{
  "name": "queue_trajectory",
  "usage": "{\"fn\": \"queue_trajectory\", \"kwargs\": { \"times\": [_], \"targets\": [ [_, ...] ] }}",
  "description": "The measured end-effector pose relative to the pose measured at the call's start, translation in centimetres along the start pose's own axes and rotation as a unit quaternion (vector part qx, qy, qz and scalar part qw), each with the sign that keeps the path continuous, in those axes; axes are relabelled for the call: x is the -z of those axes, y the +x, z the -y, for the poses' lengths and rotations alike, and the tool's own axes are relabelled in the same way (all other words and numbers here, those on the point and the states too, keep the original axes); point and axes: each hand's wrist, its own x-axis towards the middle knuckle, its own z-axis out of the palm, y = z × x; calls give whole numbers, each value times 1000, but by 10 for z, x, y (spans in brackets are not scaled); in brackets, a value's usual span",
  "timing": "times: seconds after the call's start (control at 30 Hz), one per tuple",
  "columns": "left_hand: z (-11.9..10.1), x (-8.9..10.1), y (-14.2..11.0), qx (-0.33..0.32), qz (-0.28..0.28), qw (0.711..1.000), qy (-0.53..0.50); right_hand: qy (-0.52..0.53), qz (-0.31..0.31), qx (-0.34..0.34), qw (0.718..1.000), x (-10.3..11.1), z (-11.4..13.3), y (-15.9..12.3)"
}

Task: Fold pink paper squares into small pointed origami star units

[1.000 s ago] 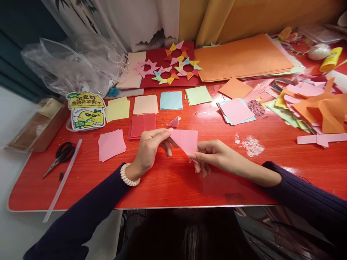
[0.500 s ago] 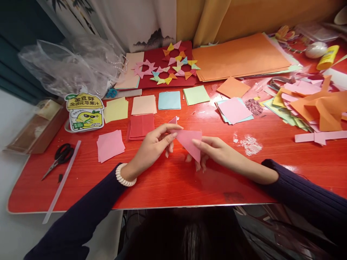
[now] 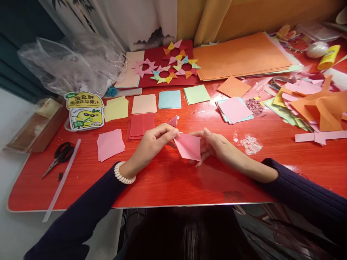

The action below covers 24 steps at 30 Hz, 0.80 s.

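Observation:
A square of pink paper [image 3: 188, 146], partly opened out with a crease across it, is held above the red table in front of me. My left hand [image 3: 158, 142] pinches its upper left corner between thumb and fingers. At the paper's right edge, my right hand [image 3: 214, 146] has its thumb raised off the sheet, with its fingers apart and partly hidden behind it. Just beyond my left fingertips lies a small folded pink-red piece [image 3: 172, 121]. A pile of red squares [image 3: 141, 125] and a pile of pink squares [image 3: 111, 144] lie to the left.
Yellow [image 3: 116, 109], peach [image 3: 144, 104], blue [image 3: 169, 99] and green squares [image 3: 196, 94] form a row behind. Folded paper rings [image 3: 164, 74] rest at the back. Scissors [image 3: 61, 155] and a translucent strip [image 3: 62, 180] lie left; paper scraps [image 3: 320, 104] are heaped right.
The pink paper was a folded triangle and now is opened out into a squarer shape. My right thumb has lifted off it, while my left hand keeps its pinch.

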Motion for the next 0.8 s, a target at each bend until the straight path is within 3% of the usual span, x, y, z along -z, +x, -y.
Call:
{"fn": "queue_trajectory", "kwargs": {
  "times": [0.17, 0.3, 0.4, 0.5, 0.57, 0.63, 0.7, 0.8],
  "targets": [
    [1, 0, 0, 4, 49, 995, 81, -94, -1, -26, 995, 2, -2, 0],
    [1, 3, -1, 4, 80, 991, 104, -157, -24, -7, 987, 7, 0, 1],
    [2, 3, -3, -24, 110, 984, 135, -96, 41, -22, 994, 9, 2, 2],
    [6, -2, -5, -103, 124, 961, 224, -9, 64, -46, 997, 9, 1, 3],
    [9, -6, -6, -189, 85, 919, 334, 23, 41, -57, 997, 10, -2, 4],
    [11, -8, -7, -280, 55, 854, 435, 43, 3, -51, 998, 11, -4, 5],
    [11, -7, -6, -355, 65, 793, 490, 65, -35, -44, 996, 11, -4, 5],
    [11, -2, -6, -429, 92, 724, 532, 99, -69, -47, 992, 11, 0, 5]
  ]
}}
